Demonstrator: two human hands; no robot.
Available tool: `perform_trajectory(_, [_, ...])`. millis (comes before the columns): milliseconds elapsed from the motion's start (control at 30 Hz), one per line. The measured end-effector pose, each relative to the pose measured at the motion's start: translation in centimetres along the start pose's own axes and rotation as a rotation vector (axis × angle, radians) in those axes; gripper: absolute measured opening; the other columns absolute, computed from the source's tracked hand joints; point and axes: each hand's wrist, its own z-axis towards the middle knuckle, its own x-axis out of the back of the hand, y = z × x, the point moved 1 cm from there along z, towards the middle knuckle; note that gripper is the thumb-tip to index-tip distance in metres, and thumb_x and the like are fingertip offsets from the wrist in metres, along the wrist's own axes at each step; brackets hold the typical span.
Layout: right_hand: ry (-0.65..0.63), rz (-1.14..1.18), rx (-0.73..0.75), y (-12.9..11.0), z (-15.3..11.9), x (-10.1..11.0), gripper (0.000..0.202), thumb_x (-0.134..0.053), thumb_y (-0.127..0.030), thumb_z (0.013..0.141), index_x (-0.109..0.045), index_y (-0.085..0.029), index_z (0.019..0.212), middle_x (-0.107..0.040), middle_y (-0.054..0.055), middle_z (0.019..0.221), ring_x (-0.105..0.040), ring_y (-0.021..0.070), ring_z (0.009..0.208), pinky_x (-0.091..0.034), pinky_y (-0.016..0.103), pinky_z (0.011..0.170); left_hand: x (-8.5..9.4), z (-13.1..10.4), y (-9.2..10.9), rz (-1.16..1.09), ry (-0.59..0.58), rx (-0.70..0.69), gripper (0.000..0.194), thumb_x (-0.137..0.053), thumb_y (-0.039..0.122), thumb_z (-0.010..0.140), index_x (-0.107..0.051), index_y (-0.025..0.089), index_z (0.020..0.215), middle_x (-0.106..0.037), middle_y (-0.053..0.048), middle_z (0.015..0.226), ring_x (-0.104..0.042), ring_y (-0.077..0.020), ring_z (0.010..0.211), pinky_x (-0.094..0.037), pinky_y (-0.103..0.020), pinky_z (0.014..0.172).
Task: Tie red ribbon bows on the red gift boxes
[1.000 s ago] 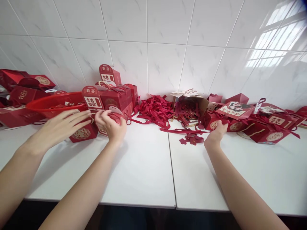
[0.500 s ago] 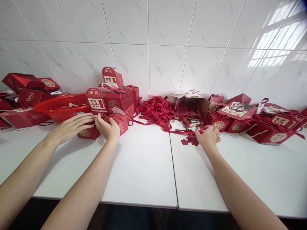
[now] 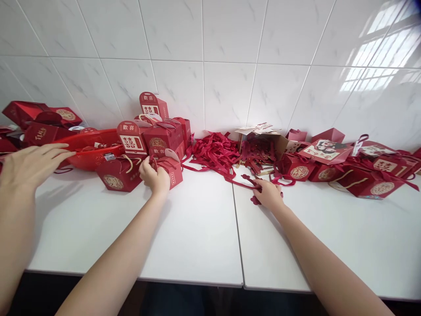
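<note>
My left hand [image 3: 155, 177] is closed on the left side of a small red candy box [image 3: 174, 172] with a twisted red cord handle. The box rests on the table, and my fingertips are partly hidden behind it. Over on the right, my right hand [image 3: 269, 194] pinches dark red flower-shaped cutouts [image 3: 255, 200] just above the tabletop; its fingers cover part of them. A loose red ribbon [image 3: 241, 183] runs up to these fingers. Beside my left hand stands another red box [image 3: 120, 173] with a gold round emblem and cord handle.
Another person's hand [image 3: 36, 164] reaches in from the left, near a red plastic basket [image 3: 88, 153]. A ribbon heap [image 3: 215, 153] and an open carton [image 3: 281, 145] of red strips lie by the tiled wall. Stacked red boxes [image 3: 164, 134] and more boxes [image 3: 368, 180] flank them.
My right hand has moved left onto the flower cutouts, which are now in its fingers. My left hand and its box shifted slightly right. The other person's hand withdrew left from the emblem box.
</note>
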Motion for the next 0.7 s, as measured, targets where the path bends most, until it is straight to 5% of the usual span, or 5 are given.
perform_trajectory(100, [0.081, 0.096, -0.029, -0.1, 0.1, 0.5, 0.018, -0.059, -0.018, 0.068, -0.068, -0.023, 0.083, -0.069, 0.002, 0.081, -0.061, 0.0227, 0.081, -0.028, 0.048, 0.094, -2.1, -1.0, 0.0, 0.009, 0.129, 0.135, 0.045, -0.053, 0.016, 0.080, -0.051, 0.023, 0.124, -0.039, -0.013, 0.139, -0.030, -0.0368, 0.131, -0.017, -0.060, 0.107])
perform_trajectory(200, [0.216, 0.235, -0.086, -0.1, 0.5, 1.1, 0.013, -0.059, -0.025, 0.071, -0.065, -0.022, 0.082, -0.066, 0.000, 0.077, -0.060, 0.0193, 0.075, -0.036, 0.042, 0.089, -2.9, -1.7, 0.4, -0.036, 0.089, 0.164, 0.046, -0.050, 0.012, 0.074, -0.057, 0.026, 0.117, -0.046, -0.009, 0.133, -0.031, -0.0374, 0.130, -0.010, -0.060, 0.108])
perform_trajectory(433, [0.583, 0.524, -0.270, 2.1, 1.8, 2.9, 0.014, -0.043, -0.030, 0.080, -0.045, -0.022, 0.091, -0.051, -0.002, 0.074, -0.054, 0.0137, 0.062, -0.047, 0.027, 0.060, -4.3, -3.6, 1.2, -0.303, -0.253, 0.083, 0.036, -0.043, 0.018, 0.076, -0.064, 0.022, 0.105, -0.065, -0.004, 0.113, -0.055, -0.0234, 0.112, -0.040, -0.037, 0.099])
perform_trajectory(567, [0.768, 0.493, -0.376, 3.0, 1.9, 4.0, 0.025, -0.038, -0.029, 0.082, -0.042, -0.022, 0.106, -0.048, 0.009, 0.106, -0.056, 0.0204, 0.094, -0.047, 0.038, 0.084, -4.3, -4.8, 2.3, -0.374, -0.425, 0.048, 0.025, -0.055, 0.029, 0.076, -0.067, 0.021, 0.097, -0.068, -0.004, 0.103, -0.059, -0.0240, 0.102, -0.044, -0.035, 0.093])
perform_trajectory(700, [0.796, 0.276, -0.381, 1.8, 1.3, 4.1, 0.048, -0.052, -0.028, 0.077, -0.044, -0.018, 0.123, -0.018, 0.018, 0.144, -0.024, 0.0365, 0.133, -0.020, 0.056, 0.106, -3.8, -5.8, 3.8, -0.489, -0.606, -0.010, 0.029, -0.058, 0.042, 0.079, -0.067, 0.021, 0.097, -0.066, -0.005, 0.106, -0.058, -0.0245, 0.107, -0.041, -0.035, 0.097])
